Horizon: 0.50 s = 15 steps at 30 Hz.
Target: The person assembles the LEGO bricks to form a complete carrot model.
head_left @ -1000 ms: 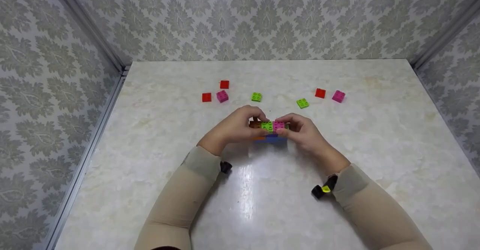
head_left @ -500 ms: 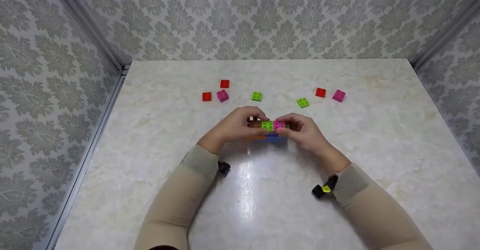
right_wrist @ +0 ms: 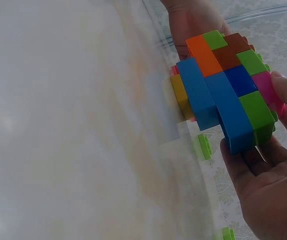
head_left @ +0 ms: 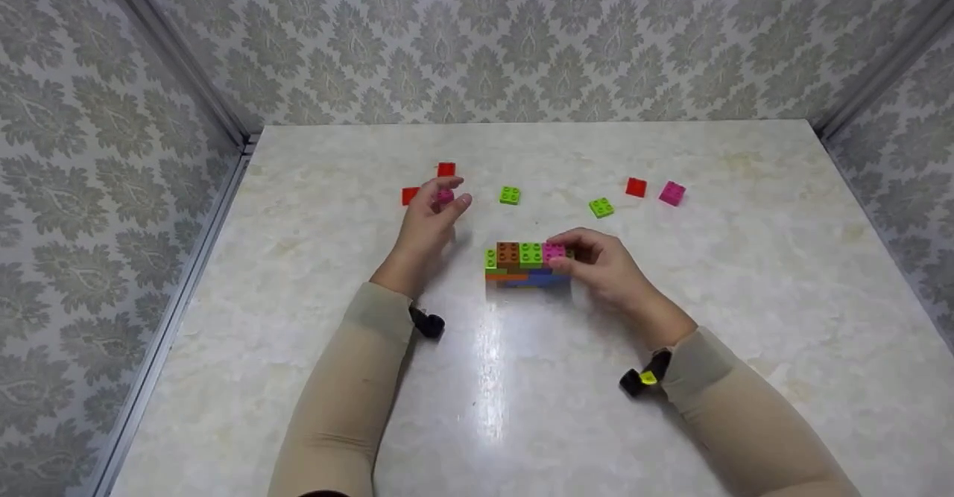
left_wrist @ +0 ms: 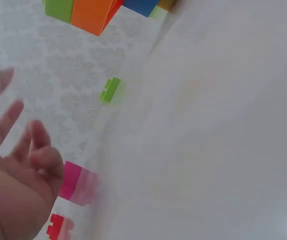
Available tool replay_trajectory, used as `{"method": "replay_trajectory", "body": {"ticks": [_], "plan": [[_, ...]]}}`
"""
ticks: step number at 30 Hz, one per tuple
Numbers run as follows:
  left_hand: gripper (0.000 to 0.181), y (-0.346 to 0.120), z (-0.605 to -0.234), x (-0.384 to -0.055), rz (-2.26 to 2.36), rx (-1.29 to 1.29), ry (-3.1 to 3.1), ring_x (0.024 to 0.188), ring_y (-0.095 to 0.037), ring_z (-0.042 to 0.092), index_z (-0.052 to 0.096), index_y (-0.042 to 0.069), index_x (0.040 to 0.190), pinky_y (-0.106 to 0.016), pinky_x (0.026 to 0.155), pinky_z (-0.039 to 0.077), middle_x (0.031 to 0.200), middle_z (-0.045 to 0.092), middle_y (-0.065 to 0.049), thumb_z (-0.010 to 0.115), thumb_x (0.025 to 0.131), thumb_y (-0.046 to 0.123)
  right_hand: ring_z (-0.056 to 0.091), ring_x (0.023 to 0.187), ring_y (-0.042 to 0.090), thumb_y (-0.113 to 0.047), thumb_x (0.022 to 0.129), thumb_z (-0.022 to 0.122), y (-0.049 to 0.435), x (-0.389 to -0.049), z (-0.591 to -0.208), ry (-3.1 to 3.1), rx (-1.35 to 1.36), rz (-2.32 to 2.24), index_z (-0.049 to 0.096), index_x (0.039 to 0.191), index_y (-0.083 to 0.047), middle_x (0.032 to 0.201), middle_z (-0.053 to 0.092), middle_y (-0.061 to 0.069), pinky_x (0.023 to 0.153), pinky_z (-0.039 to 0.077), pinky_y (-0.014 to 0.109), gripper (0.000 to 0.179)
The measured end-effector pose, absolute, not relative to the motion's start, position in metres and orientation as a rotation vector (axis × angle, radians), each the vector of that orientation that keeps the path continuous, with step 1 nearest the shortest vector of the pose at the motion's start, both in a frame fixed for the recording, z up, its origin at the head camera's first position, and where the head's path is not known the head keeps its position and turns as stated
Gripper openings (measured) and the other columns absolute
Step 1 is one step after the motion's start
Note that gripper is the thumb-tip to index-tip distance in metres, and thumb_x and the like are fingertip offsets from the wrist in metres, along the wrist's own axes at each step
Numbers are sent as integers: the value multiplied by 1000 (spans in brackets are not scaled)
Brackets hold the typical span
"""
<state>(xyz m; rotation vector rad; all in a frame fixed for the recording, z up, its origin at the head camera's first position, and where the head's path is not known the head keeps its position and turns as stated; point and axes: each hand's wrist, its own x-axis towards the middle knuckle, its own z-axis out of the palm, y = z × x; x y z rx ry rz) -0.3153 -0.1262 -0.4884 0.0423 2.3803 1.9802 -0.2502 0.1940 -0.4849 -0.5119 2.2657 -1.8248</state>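
A stack of joined toy building bricks [head_left: 509, 255] stands in the middle of the table, with brown, green and magenta bricks on top. Its lower layers of blue, orange and yellow show in the right wrist view. My right hand [head_left: 607, 262] grips its right end, thumb and fingers on the magenta brick [right_wrist: 267, 90]. Farther left, my left hand [head_left: 428, 221] reaches over a loose magenta brick [head_left: 445, 196], holding nothing, fingers parted and gently bent. In the left wrist view, that magenta brick [left_wrist: 71, 179] shows just beyond the fingers.
Two red bricks [head_left: 446, 169] lie near my left hand. Between the hands, farther back, are two flat green bricks [head_left: 510, 195]. Another red brick [head_left: 636, 187] and a magenta brick [head_left: 672, 193] lie at the back right. Patterned walls [head_left: 484, 50] surround the table.
My left hand has let go of the brick stack's left end and moved left and away to the loose magenta brick. My right hand keeps its grip on the stack.
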Motion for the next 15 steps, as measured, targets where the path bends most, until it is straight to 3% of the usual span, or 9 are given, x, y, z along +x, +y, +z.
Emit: {"method": "replay_trajectory", "body": {"ticks": [1,6,10,15], "plan": [[57,-128,-490,-316,1990,2,2389,140,-26,52,58,18,161,-44,120,51,164,53,-12,77,110,35,71,107,12,-9,105,80,194,-250,-485,2266,-511,-1825,76,135,1,120,78,-4,95,59,21,31],[69,-134,-497,-320,1951,-82,2452,160,-33,46,41,18,172,-50,134,43,178,33,-12,73,112,26,71,107,11,-8,106,80,193,-249,-486,2268,-498,-1829,76,135,1,121,79,-4,95,59,21,31],[74,-136,-496,-321,1787,-154,2508,174,-31,31,35,20,177,-47,140,34,185,24,-8,71,113,27,71,109,11,-9,106,79,193,-250,-486,2272,-506,-1817,76,136,1,122,79,-3,95,59,21,31],[75,-133,-492,-322,1577,-232,2547,180,-27,14,36,20,179,-49,142,27,192,16,0,70,113,34,71,110,13,-9,106,79,194,-249,-484,2275,-521,-1810,76,135,-1,124,78,-1,96,59,21,31]]}}
